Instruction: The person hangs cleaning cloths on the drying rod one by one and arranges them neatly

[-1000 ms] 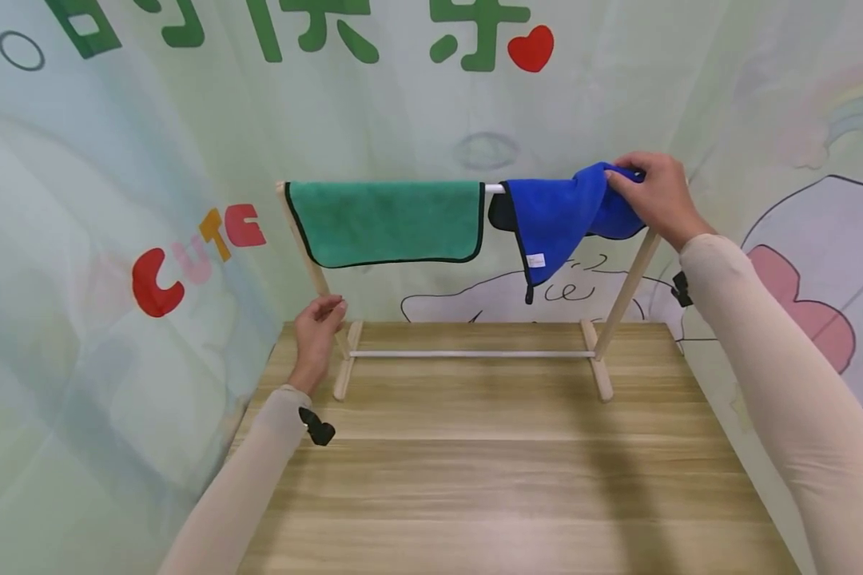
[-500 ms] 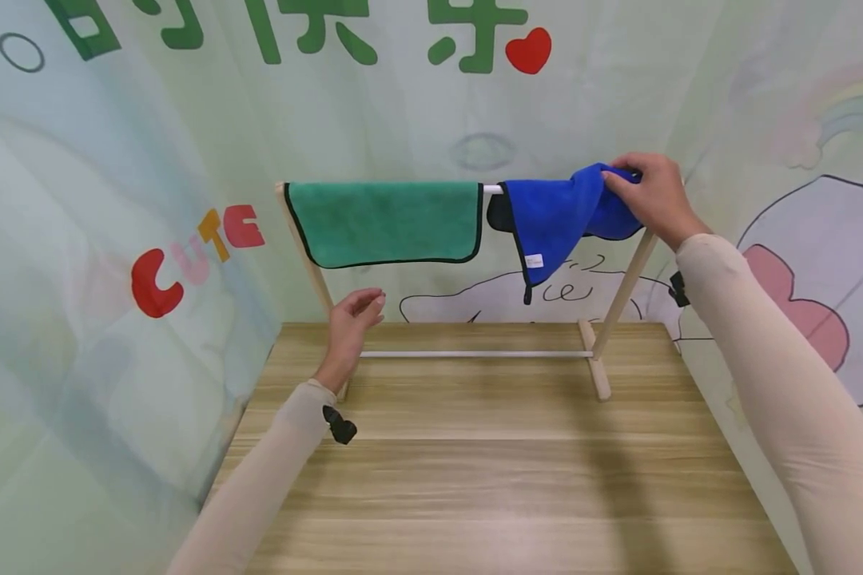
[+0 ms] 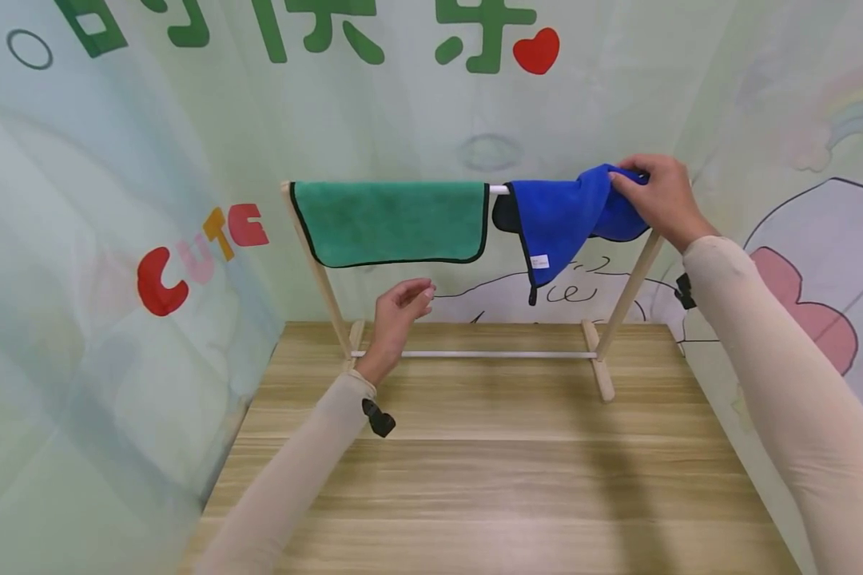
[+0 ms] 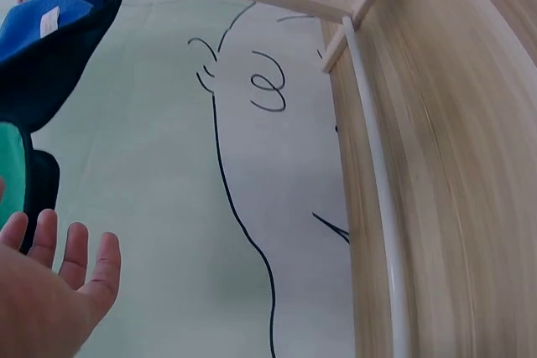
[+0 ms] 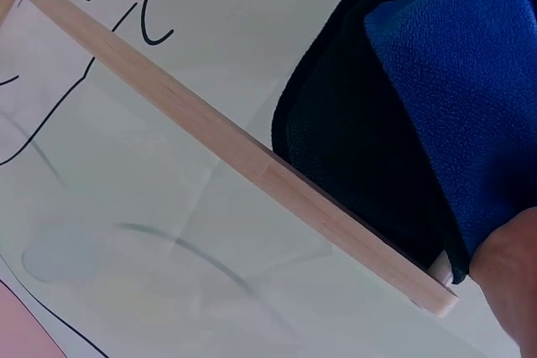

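Note:
A blue towel [image 3: 554, 212] with black edging and a white tag hangs over the right part of the rack's top rod, bunched, one corner drooping lower. My right hand [image 3: 662, 196] pinches its upper right edge beside the rack's right post [image 3: 633, 283]. In the right wrist view, the towel [image 5: 470, 90] lies over the rod near the post's end. A green towel [image 3: 391, 224] hangs smoothly over the rod's left part. My left hand [image 3: 395, 323] is below it, holding nothing, fingers loosely bent. The left wrist view shows the same hand [image 4: 50, 291] near the green towel's edge.
The wooden rack's lower white rod [image 3: 503, 354] runs between its two feet, one being the right foot [image 3: 598, 367]. It stands at the back of a wood-grain table [image 3: 475, 479]. A printed cloth backdrop [image 3: 582, 104] rises behind and at both sides.
My left hand has moved right, from beside the rack's left post to below the green towel. My right hand keeps its pinch on the blue towel, which has hardly moved.

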Available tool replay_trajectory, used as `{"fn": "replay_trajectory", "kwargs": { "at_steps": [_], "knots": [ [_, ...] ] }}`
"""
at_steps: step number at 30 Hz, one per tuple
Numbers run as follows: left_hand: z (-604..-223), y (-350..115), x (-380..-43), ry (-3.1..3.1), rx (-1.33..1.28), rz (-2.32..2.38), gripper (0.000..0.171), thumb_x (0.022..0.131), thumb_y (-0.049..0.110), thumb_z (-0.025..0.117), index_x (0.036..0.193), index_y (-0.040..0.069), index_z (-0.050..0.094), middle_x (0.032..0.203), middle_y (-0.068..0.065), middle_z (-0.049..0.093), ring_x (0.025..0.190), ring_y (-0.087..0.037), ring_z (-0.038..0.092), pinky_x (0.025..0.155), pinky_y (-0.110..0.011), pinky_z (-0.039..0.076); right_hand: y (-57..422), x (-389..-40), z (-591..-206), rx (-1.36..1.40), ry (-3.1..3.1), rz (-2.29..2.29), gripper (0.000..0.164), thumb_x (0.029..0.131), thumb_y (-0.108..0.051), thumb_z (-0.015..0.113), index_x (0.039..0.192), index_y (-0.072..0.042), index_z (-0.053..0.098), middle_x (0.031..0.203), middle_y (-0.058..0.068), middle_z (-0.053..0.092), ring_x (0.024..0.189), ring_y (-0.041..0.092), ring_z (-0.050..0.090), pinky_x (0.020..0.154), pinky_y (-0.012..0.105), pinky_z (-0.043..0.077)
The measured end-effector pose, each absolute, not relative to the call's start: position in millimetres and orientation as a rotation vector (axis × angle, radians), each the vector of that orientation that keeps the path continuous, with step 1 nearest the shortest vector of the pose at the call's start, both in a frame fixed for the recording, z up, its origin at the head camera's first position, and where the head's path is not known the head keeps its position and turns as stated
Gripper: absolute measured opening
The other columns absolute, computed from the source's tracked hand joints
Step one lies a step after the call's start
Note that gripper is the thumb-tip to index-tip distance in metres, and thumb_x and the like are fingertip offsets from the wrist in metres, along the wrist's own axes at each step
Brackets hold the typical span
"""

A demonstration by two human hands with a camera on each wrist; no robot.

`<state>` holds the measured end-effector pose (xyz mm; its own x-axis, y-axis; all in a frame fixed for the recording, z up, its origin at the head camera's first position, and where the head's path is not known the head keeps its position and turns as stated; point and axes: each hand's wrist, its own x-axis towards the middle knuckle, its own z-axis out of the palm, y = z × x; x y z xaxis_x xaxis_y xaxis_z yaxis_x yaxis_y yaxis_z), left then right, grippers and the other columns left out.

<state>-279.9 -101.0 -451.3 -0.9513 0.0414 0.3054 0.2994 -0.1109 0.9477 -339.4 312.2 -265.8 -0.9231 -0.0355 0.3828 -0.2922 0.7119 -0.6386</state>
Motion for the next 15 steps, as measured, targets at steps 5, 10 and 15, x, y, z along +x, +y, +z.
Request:
{"fn": "replay_trajectory", "kwargs": {
  "at_steps": [5,10,15],
  "knots": [
    [-446.3,-75.9,-283.0,-1.966,-0.438,-2.202,0.031,0.109,0.009,0.071,0.135,-0.008,0.07,0.131,-0.02,0.073,0.12,-0.032,0.072,0.096,-0.032,0.064,313.5,-339.1,-267.0,0.256,-2.57,1.048,0.048,0.114,-0.034,0.061,0.144,0.003,0.068,0.142,0.027,0.066,0.132,0.045,0.059,0.12,0.064,0.045],
    [-439.8,-55.2,-286.0,-1.96,-0.473,-2.24,0.031,0.108,0.008,0.072,0.135,-0.007,0.071,0.132,-0.022,0.074,0.13,-0.051,0.064,0.095,-0.031,0.064,314.5,-339.6,-267.5,0.257,-2.571,1.05,0.048,0.115,-0.034,0.061,0.144,0.003,0.068,0.143,0.027,0.065,0.132,0.045,0.058,0.12,0.064,0.045],
    [-434.2,-41.2,-288.5,-1.981,-0.498,-2.251,0.033,0.108,0.009,0.072,0.137,-0.007,0.07,0.134,-0.021,0.075,0.128,-0.042,0.068,0.096,-0.03,0.063,315.4,-341.0,-267.7,0.271,-2.57,1.04,0.047,0.115,-0.034,0.061,0.143,0.003,0.069,0.142,0.026,0.066,0.13,0.043,0.059,0.119,0.063,0.047]
  ]
}}
